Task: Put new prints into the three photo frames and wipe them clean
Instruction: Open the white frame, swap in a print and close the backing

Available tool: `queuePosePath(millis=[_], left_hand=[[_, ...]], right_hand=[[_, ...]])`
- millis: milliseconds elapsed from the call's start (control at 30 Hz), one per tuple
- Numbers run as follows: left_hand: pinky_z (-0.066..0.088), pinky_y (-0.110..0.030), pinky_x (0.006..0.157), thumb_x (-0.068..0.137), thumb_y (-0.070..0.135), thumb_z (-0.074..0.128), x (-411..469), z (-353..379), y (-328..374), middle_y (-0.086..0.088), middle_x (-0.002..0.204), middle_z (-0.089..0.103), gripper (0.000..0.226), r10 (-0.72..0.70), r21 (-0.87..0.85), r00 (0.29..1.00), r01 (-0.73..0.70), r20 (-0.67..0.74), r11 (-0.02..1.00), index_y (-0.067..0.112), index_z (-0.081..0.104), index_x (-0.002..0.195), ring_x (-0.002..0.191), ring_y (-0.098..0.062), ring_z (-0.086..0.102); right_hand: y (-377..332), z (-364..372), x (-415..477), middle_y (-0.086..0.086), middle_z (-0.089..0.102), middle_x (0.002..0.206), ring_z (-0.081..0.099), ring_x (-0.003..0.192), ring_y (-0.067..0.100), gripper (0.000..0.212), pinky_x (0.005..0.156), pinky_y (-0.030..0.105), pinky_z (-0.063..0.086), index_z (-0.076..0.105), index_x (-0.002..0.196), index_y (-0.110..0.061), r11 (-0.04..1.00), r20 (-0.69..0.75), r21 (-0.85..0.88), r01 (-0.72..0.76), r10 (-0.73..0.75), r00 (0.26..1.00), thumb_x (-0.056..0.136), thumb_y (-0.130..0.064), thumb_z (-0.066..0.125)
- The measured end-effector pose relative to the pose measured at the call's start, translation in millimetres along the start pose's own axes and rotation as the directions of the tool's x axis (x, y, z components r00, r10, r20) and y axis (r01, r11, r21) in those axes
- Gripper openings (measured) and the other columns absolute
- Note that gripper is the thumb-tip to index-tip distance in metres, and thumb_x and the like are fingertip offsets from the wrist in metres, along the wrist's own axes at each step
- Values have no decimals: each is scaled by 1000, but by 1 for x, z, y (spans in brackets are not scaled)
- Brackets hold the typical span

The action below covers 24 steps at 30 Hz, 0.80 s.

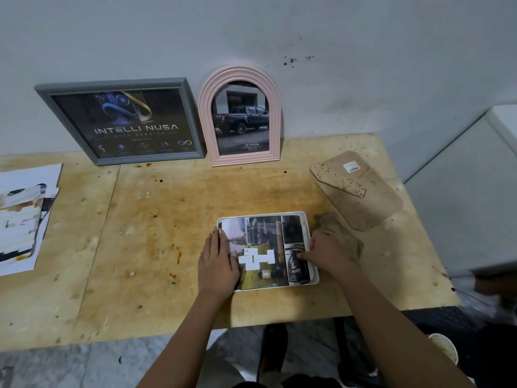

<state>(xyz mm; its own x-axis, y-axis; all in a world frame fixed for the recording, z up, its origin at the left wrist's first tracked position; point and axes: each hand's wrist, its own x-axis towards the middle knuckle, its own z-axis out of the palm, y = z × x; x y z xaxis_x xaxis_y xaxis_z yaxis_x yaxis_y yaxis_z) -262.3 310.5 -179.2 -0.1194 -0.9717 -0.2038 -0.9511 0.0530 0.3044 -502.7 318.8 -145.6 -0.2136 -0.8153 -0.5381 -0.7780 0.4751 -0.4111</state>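
A white photo frame [305, 219] lies flat near the table's front edge with a colour print [265, 242] of vehicles and a landscape laid in it. My left hand [216, 261] lies flat on the print's left side, fingers straight. My right hand [326, 254] rests at the frame's right edge, its thumb pressing on the print; its other fingers are curled over the rim. A grey frame [123, 121] with a dark poster and a pink arched frame [240, 116] with a truck picture lean against the wall.
A brown backing board [361, 189] with a stand flap lies at the right. A beige cloth [341, 233] sits just behind my right hand. Loose prints [25, 217] are stacked at the left edge. The wooden table [145, 233] is stained. A paper cup [444, 348] stands below, right.
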Motion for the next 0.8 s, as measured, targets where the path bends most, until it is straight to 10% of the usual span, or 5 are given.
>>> queuePosePath(millis=[200, 433, 567, 800], left_hand=[[-3, -32, 116, 85, 38, 5, 3, -2, 3, -4, 158, -8, 70, 51, 58, 999, -51, 10, 997, 12, -1, 150, 145, -17, -8], [-7, -33, 116, 82, 37, 9, 8, -7, 5, -3, 158, -9, 73, 56, 94, 995, -64, 86, 994, 13, 0, 150, 144, -16, -12], [-10, -33, 115, 92, 34, 12, 8, -6, 1, -5, 157, -12, 63, 70, 123, 992, -83, 104, 989, 14, -2, 150, 144, -17, -15], [-8, -32, 115, 98, 28, 34, 12, -12, -2, -4, 157, -11, 64, 102, 18, 991, -104, 86, 994, 15, 0, 150, 144, -17, -14]], right_hand=[[-5, 0, -4, -8, 47, 86, 49, 85, 14, 24, 71, 29, 45, 44, 91, -22, 990, -162, -66, 128, -138, 977, 80, -28, 65], [-14, 14, 1, -2, 19, 153, 14, 140, 19, 69, 108, 38, 27, 26, 144, -25, 876, -49, -341, 341, -379, 924, 85, -45, 56], [-11, 19, 2, -5, -1, 158, -4, 145, 16, 74, 116, 40, 6, 15, 149, -27, 871, 9, -343, 352, -372, 928, 88, -51, 50], [-14, 9, 5, -3, -15, 157, -4, 145, 20, 109, 114, 46, 14, -3, 149, -31, 871, 74, -387, 304, -299, 951, 70, -70, 60]])
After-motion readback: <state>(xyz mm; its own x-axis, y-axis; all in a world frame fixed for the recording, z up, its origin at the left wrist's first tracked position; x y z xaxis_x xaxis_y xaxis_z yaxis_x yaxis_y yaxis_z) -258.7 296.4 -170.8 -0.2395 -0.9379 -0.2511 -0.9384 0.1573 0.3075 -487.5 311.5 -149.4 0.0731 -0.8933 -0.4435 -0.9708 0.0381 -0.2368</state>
